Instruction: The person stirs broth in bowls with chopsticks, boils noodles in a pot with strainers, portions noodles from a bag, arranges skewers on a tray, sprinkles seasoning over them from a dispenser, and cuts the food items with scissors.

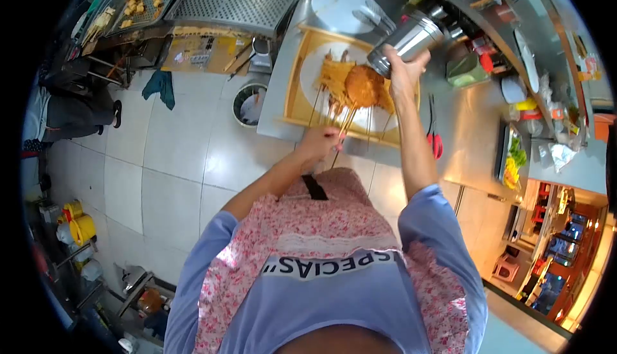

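My left hand [321, 143] is closed round the lower ends of thin skewers [348, 120] at the tray's near edge. On the skewers is a round, flat, orange-brown fried piece [364, 86], over a white plate [312, 74] in a wooden tray [292, 90]. Other golden skewered food [335, 77] lies on the plate beside it. My right hand [406, 71] grips a silver metal shaker [406, 42], tilted with its lower end toward the fried piece. The shaker's far side is hidden.
Red-handled scissors [435, 145] lie right of the tray. Behind it are a white plate [340, 8] and metal tongs [375, 16]. A bin [250, 104] stands on the floor at left. A person in dark trousers [77, 116] stands at far left.
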Demonstrator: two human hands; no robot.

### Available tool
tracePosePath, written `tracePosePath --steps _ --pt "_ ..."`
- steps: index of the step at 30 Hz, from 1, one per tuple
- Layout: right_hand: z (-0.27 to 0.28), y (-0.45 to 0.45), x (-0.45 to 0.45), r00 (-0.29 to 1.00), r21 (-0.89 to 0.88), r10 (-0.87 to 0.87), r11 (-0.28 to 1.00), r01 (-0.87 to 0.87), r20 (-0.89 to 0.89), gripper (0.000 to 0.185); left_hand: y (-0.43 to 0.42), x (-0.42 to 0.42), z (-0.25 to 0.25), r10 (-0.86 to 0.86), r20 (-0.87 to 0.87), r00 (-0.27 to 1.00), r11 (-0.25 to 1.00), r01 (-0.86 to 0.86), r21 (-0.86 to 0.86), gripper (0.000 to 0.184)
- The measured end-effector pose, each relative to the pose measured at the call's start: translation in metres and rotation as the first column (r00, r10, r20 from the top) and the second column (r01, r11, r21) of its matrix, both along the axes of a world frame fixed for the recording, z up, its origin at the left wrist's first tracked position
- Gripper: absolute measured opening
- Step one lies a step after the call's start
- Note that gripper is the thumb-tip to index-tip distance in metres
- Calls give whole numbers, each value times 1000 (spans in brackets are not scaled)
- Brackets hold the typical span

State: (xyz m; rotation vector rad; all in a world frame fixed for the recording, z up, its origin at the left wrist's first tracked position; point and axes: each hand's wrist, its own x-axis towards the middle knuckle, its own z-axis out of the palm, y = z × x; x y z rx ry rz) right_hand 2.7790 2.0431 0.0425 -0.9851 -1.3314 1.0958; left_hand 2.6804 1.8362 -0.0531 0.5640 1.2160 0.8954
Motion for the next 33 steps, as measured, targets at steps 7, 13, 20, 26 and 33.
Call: tracePosePath --steps 7,13,20,26,33 --pt "3 -1 -8 991 5 65 998 -66 115 71 -4 5 0 -28 56 998 1000 29 -12 26" --pt "1 30 -25 991 85 103 990 -110 80 74 5 3 14 12 34 999 1000 -12 -24 21" --pt "1 65 -26 998 106 65 992 -66 15 70 8 10 15 36 -4 999 996 -36 -77 22" --pt "-24 77 -1 966 -71 102 990 -122 -237 59 20 14 16 100 187 977 995 -101 -4 23" --pt "-2 63 56 824 -136 136 959 -250 -550 45 7 29 47 189 -151 970 947 -140 289 25"
